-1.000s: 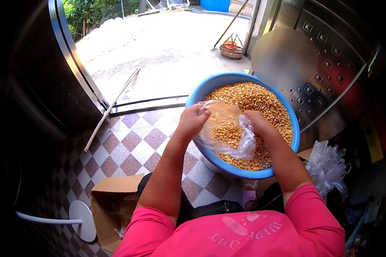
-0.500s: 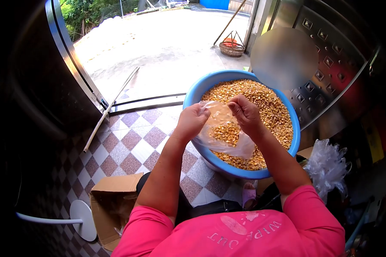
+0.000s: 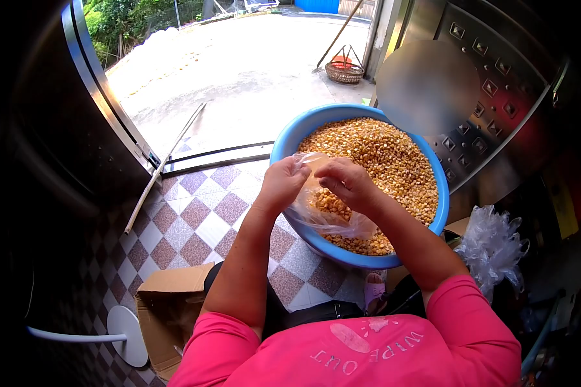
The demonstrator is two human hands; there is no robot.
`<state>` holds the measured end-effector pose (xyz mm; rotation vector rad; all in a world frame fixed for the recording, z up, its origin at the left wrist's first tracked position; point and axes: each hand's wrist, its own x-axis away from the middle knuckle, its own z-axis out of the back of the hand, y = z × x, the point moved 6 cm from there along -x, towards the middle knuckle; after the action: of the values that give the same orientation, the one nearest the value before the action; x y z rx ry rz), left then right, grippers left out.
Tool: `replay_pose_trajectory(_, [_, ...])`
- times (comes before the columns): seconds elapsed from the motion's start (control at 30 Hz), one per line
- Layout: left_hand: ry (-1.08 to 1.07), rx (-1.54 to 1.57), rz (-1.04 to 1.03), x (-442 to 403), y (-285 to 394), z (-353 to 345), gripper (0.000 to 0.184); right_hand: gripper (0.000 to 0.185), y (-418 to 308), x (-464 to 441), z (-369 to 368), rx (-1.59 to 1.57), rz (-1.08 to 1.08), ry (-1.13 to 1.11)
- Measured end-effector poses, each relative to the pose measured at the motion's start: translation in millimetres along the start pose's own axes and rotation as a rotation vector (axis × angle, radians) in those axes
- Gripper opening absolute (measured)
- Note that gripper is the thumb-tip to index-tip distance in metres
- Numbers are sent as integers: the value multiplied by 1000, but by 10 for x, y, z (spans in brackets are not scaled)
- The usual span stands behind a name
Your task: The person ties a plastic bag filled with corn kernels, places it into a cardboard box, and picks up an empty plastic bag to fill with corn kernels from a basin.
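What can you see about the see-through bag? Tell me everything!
The bag is thin, clear and crinkly, and looks like plastic. Its lower part bulges whitish, with yellow corn showing through; I can't tell if it's inside. It's over the left side of the blue tub. The left hand pinches its top; the right hand is beside it, its grip unclear.

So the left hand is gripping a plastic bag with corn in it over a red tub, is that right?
Not quite: in the head view the tub is blue, not red. The left hand does grip a plastic bag with corn in it, over that tub.
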<state>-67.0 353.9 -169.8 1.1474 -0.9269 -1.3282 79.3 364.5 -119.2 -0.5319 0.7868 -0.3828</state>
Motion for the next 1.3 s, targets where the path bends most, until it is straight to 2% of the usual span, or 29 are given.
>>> replay_pose_trajectory(0.03, [1, -2, 2, -9, -24, 2, 21, 5, -65, -2, 10, 110, 131, 11])
replay_pose_trajectory(0.07, [3, -4, 4, -15, -42, 5, 21, 5, -72, 1, 32, 110, 132, 11])
replay_pose_trajectory(0.13, [0, 11, 4, -19, -53, 4, 21, 6, 9, 23, 156, 43, -31, 78])
replay_pose_trajectory(0.17, [-4, 25, 5, -20, -53, 0, 20, 6, 43, 30, 252, 58, -21, 165])
replay_pose_trajectory(0.23, [5, 33, 7, 12, 3, 10, 20, 6, 262, 119, 467, 70, -162, 315])
replay_pose_trajectory(0.3, [14, 43, 11, 26, 21, 19, 19, 8, 559, 227, 641, 36, -411, 331])
replay_pose_trajectory(0.33, [21, 42, 8, 26, 24, 24, 19, 15, 648, 269, 693, 63, -511, 298])
replay_pose_trajectory(0.37, [27, 40, 6, 25, 27, 28, 18, 15, 671, 294, 734, 64, -511, 298])
replay_pose_trajectory(0.47, [49, 67, -6, 42, 57, 32, 17, 24, 842, 419, 549, 89, -827, -131])
replay_pose_trajectory(0.5, [49, 66, -6, 39, 53, 31, 17, 24, 838, 418, 530, 89, -827, -131])
replay_pose_trajectory(0.57, [57, 67, -16, 30, 40, 31, 17, 19, 760, 349, 409, -43, -688, -176])
replay_pose_trajectory(0.6, [57, 67, -16, 26, 33, 28, 17, 19, 717, 324, 389, -170, -688, -101])
replay_pose_trajectory(0.63, [51, 62, -17, 21, 28, 23, 17, 19, 690, 310, 341, -170, -687, -101])
replay_pose_trajectory(0.7, [45, 56, -18, 28, 45, 18, 18, 17, 540, 225, 343, -106, -496, 70])
replay_pose_trajectory(0.77, [51, 45, 10, 55, 90, 10, 18, 17, 334, 189, 293, -8, -437, 102])
replay_pose_trajectory(0.83, [44, 48, 4, 61, 90, 6, 18, 18, 98, 146, 290, 284, -219, 157])
replay_pose_trajectory(0.9, [39, 53, -3, 59, 71, -1, 18, 16, 33, 124, 259, 337, -168, 161])
replay_pose_trajectory(0.97, [41, 90, -17, 43, 28, -11, 17, 15, -12, 135, 118, 457, -21, 37])
replay_pose_trajectory(1.03, [90, 104, -87, 77, 87, -22, 17, 14, -7, 141, 146, 453, -15, 56])
replay_pose_trajectory(1.1, [145, 123, -158, 130, 155, -32, 18, 14, 26, 125, 241, 472, -114, 104])
replay_pose_trajectory(1.17, [266, -298, -528, 262, 444, -46, 13, 14, 59, 149, 187, 446, -63, 74])
replay_pose_trajectory(1.2, [235, -344, -625, 347, 629, -91, 11, 14, 94, 153, 206, 417, -98, 96])
replay_pose_trajectory(1.23, [229, -344, -625, 338, 599, -106, 11, 14, 127, 159, 236, 390, -134, 117])
replay_pose_trajectory(1.3, [175, -290, -407, 242, 399, -90, 9, 12, 188, 171, 316, 323, -167, 171])
